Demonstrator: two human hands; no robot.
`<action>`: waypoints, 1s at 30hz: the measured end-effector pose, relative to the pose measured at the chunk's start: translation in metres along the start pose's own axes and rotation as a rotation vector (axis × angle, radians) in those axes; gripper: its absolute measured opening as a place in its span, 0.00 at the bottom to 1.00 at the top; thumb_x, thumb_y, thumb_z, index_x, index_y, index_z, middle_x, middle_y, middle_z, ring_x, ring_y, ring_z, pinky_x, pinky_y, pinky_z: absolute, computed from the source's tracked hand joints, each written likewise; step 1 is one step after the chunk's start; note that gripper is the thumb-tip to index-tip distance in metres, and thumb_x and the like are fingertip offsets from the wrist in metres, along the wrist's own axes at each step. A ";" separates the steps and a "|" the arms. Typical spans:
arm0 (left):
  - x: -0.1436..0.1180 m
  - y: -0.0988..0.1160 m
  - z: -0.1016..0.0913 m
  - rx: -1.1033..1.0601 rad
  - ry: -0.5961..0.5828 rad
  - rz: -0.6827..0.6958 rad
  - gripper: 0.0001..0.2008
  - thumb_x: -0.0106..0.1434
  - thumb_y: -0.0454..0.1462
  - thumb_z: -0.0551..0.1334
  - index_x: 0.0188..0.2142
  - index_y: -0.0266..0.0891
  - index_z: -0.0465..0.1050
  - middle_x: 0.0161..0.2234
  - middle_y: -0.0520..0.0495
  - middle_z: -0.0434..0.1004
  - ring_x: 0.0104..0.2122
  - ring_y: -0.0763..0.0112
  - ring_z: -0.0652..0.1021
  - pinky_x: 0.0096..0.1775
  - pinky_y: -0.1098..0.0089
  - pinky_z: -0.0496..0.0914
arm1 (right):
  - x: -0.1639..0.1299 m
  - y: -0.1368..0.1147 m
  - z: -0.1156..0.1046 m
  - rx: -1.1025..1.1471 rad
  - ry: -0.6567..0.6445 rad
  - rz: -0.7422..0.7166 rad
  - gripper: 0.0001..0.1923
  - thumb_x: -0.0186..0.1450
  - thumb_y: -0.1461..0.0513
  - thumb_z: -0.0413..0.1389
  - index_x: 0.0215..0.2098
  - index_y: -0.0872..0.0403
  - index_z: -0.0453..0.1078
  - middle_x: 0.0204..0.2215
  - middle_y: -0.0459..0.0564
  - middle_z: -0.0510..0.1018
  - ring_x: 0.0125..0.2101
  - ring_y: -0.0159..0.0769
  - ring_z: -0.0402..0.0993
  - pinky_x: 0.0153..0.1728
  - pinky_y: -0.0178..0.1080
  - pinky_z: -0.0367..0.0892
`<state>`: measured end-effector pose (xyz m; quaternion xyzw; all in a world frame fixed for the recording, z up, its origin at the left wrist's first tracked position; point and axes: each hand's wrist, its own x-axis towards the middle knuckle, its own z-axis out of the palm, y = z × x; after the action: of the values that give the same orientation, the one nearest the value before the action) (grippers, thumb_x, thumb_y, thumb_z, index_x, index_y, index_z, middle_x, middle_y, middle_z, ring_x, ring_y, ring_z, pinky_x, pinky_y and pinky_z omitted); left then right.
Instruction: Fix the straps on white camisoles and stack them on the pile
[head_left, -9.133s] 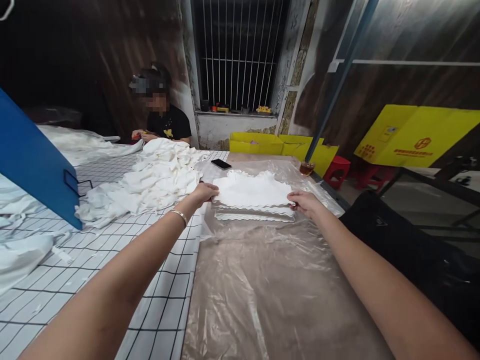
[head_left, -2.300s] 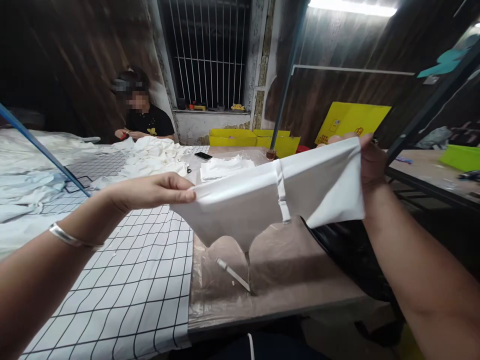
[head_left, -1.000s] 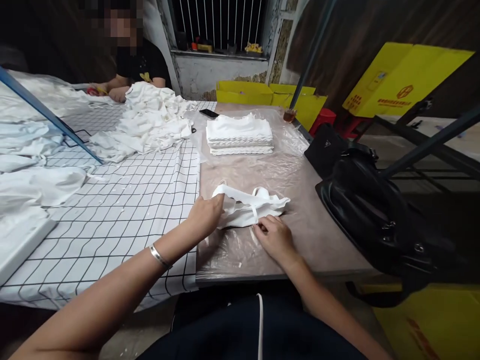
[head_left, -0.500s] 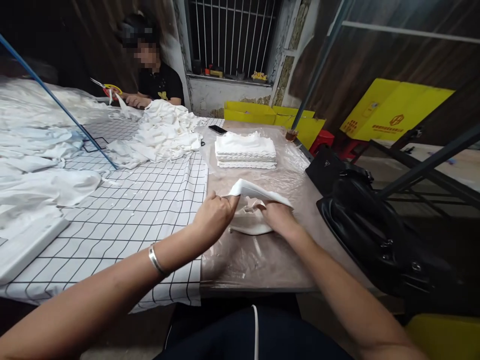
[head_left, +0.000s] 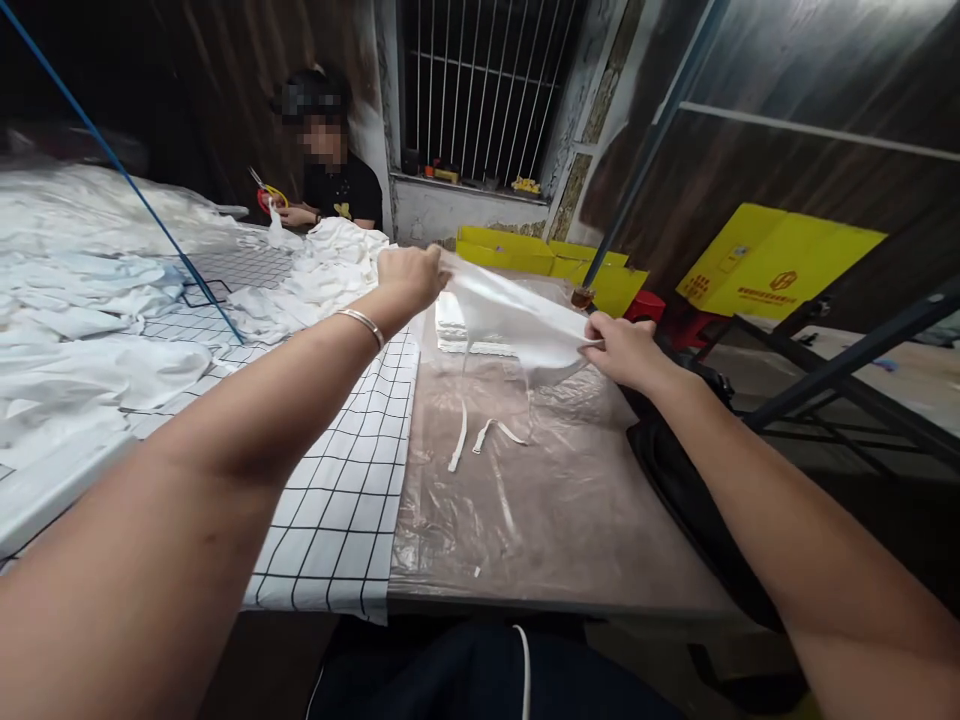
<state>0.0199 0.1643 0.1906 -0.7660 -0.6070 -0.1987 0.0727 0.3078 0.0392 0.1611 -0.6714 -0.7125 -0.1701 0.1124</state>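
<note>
A thin white garment [head_left: 517,305] is stretched taut in the air between my hands, with narrow straps [head_left: 460,435] hanging down from it to the plastic-covered table. My left hand [head_left: 411,278] is closed on its upper left corner. At its right end, my right hand [head_left: 619,345] pinches the edge between thumb and fingers. Behind and below the cloth, partly hidden by it, sits a stack of folded white garments [head_left: 450,325]. Which kind of garment it is, I cannot tell for sure.
White cloth lies heaped on the checked tablecloth [head_left: 330,520] at left. Across the table a person [head_left: 341,190] holds scissors [head_left: 270,192]. A black bag [head_left: 660,470] rests along the table's right edge. Yellow boxes [head_left: 502,245] stand behind, and slanting poles [head_left: 637,150] rise nearby.
Both hands have lifted the garment up and forward from low over the table and spread it apart. Its straps now dangle, and it covers part of the stack.
</note>
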 end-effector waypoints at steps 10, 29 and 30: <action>-0.125 0.000 0.042 -0.249 -0.125 0.131 0.12 0.63 0.36 0.55 0.43 0.38 0.74 0.36 0.41 0.79 0.41 0.57 0.77 0.41 0.64 0.68 | -0.112 -0.042 0.062 0.161 -0.102 0.359 0.21 0.67 0.50 0.51 0.52 0.53 0.61 0.36 0.58 0.81 0.38 0.52 0.76 0.43 0.48 0.55; -0.302 -0.019 0.082 -0.454 -0.159 -0.025 0.02 0.57 0.33 0.52 0.31 0.42 0.60 0.30 0.49 0.67 0.28 0.67 0.70 0.30 0.69 0.64 | -0.254 -0.067 0.088 0.239 0.112 0.419 0.10 0.55 0.65 0.50 0.34 0.52 0.70 0.29 0.50 0.76 0.31 0.41 0.70 0.34 0.40 0.59; -0.307 -0.017 0.086 -0.412 -0.162 -0.026 0.02 0.57 0.34 0.53 0.32 0.42 0.60 0.30 0.49 0.67 0.28 0.66 0.70 0.30 0.68 0.64 | -0.259 -0.071 0.089 0.238 0.116 0.403 0.08 0.55 0.65 0.50 0.32 0.52 0.70 0.28 0.50 0.75 0.31 0.41 0.69 0.35 0.40 0.59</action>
<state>-0.0346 -0.0773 -0.0104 -0.7702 -0.5674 -0.2571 -0.1370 0.2617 -0.1663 -0.0272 -0.7713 -0.5714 -0.0974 0.2630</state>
